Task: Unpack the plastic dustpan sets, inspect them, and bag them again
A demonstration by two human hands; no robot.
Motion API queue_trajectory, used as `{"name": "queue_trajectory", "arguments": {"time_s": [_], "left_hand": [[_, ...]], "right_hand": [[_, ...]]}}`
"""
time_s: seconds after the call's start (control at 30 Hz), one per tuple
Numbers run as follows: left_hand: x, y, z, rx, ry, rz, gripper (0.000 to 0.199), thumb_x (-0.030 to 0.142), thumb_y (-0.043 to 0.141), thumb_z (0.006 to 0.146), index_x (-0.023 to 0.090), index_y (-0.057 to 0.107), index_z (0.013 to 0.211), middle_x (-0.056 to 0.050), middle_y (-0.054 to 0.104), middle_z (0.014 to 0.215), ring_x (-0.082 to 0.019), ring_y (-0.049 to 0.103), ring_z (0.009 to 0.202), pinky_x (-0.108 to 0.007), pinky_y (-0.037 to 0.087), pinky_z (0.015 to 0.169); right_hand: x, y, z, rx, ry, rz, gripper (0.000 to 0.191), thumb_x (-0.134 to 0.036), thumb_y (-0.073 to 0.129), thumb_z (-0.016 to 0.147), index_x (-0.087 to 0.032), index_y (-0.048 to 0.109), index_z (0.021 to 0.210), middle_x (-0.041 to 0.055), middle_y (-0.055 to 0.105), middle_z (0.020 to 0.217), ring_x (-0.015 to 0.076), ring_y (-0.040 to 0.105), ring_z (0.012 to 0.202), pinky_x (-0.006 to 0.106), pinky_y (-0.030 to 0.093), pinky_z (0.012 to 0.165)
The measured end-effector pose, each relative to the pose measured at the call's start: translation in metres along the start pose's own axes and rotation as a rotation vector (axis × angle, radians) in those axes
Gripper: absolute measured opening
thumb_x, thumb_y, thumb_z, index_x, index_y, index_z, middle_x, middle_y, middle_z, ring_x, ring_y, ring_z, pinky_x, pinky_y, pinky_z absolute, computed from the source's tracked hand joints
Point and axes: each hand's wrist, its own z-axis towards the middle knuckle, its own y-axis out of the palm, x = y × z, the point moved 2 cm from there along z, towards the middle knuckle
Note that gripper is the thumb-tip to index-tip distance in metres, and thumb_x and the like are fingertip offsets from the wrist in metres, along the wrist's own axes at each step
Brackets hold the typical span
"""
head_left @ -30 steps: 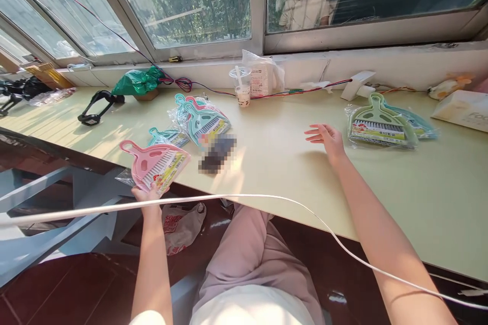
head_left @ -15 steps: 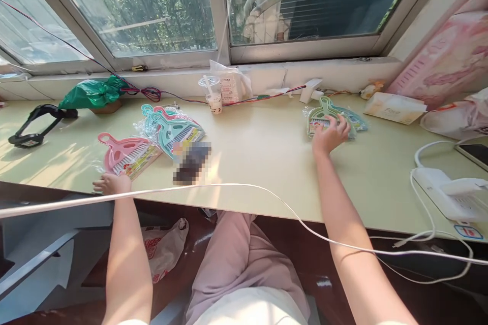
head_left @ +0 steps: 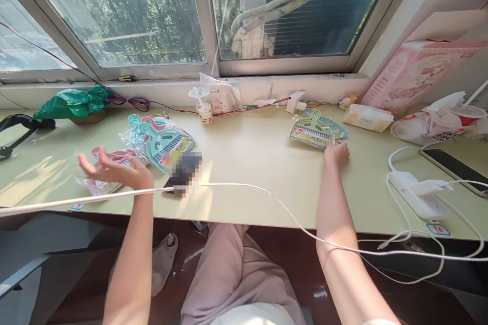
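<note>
Fingers spread, my left hand [head_left: 118, 170] hovers over a wrapped pink dustpan-and-brush set [head_left: 102, 186] and partly hides it. My right hand [head_left: 337, 153] is closed at the lower right corner of a wrapped green dustpan set [head_left: 314, 124], its fingertips pinching the clear wrapper. Behind the green set lies a blue one [head_left: 335, 129], partly covered. Between my hands, left of the middle, wrapped teal sets [head_left: 163, 144] overlap with a pink one. A dark, blurred-out object [head_left: 185, 172] lies just in front of them.
A drink cup [head_left: 204, 106] stands by the window sill. A green bag [head_left: 72, 103] and black headset-like frame [head_left: 23, 124] lie left. At right are a tissue box [head_left: 368, 118], power strip [head_left: 415, 195] and phone [head_left: 457, 170]. A white cable [head_left: 244, 184] crosses the front.
My left hand has lifted off the pink set's lower edge and opened. My right hand has slid from the top of the green set to its lower right corner. The view has shifted right.
</note>
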Motion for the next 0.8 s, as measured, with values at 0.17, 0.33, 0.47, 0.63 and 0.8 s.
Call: {"name": "queue_trajectory", "arguments": {"time_s": [0.17, 0.33, 0.47, 0.63, 0.8], "left_hand": [[0.091, 0.05, -0.071, -0.2, 0.511, -0.331, 0.04, 0.028, 0.048, 0.088, 0.021, 0.053, 0.126, -0.012, 0.03, 0.151, -0.025, 0.025, 0.143, -0.045, 0.019, 0.116], [0.153, 0.13, -0.157, -1.016, 0.494, -0.771, 0.029, 0.034, 0.05, 0.09, 0.023, 0.063, 0.114, -0.011, 0.043, 0.144, -0.026, 0.041, 0.133, -0.041, 0.032, 0.111], [0.153, 0.187, -0.189, -1.415, -0.303, -1.0, 0.048, 0.043, 0.056, 0.087, 0.02, 0.052, 0.129, -0.018, 0.051, 0.136, -0.026, 0.058, 0.117, -0.041, 0.042, 0.101], [0.133, 0.198, -0.188, -1.608, -0.687, -1.269, 0.05, 0.053, 0.06, 0.084, 0.023, 0.057, 0.123, -0.012, 0.067, 0.114, -0.027, 0.064, 0.107, -0.045, 0.047, 0.096], [0.115, 0.202, -0.182, -1.364, -0.78, -1.251, 0.059, 0.027, 0.079, 0.07, 0.023, 0.054, 0.123, -0.009, 0.069, 0.106, -0.028, 0.067, 0.101, -0.043, 0.052, 0.088]], "right_hand": [[0.003, 0.001, 0.0, 0.017, 0.029, 0.046, 0.014, -0.029, 0.063, 0.079, -0.02, 0.065, 0.089, 0.0156, 0.068, 0.099, 0.0352, 0.061, 0.105, 0.056, 0.039, 0.095], [-0.013, 0.008, -0.015, 0.182, -0.079, 0.332, 0.013, -0.018, 0.048, 0.084, -0.022, 0.056, 0.094, 0.0147, 0.066, 0.104, 0.0285, 0.062, 0.103, 0.042, 0.044, 0.093], [-0.041, 0.02, -0.054, 0.141, -0.263, 0.483, 0.008, -0.024, 0.045, 0.087, -0.021, 0.05, 0.092, 0.0125, 0.064, 0.101, 0.0257, 0.061, 0.1, 0.041, 0.045, 0.092], [-0.067, 0.049, -0.115, -0.184, -0.445, 0.601, 0.028, -0.047, 0.043, 0.091, -0.02, 0.05, 0.093, 0.0095, 0.062, 0.093, 0.0226, 0.06, 0.089, 0.038, 0.047, 0.084], [-0.075, 0.047, -0.14, -0.21, -0.728, 0.481, 0.037, -0.051, 0.041, 0.093, -0.021, 0.051, 0.111, 0.0142, 0.057, 0.116, 0.0253, 0.056, 0.106, 0.042, 0.044, 0.09]]}}
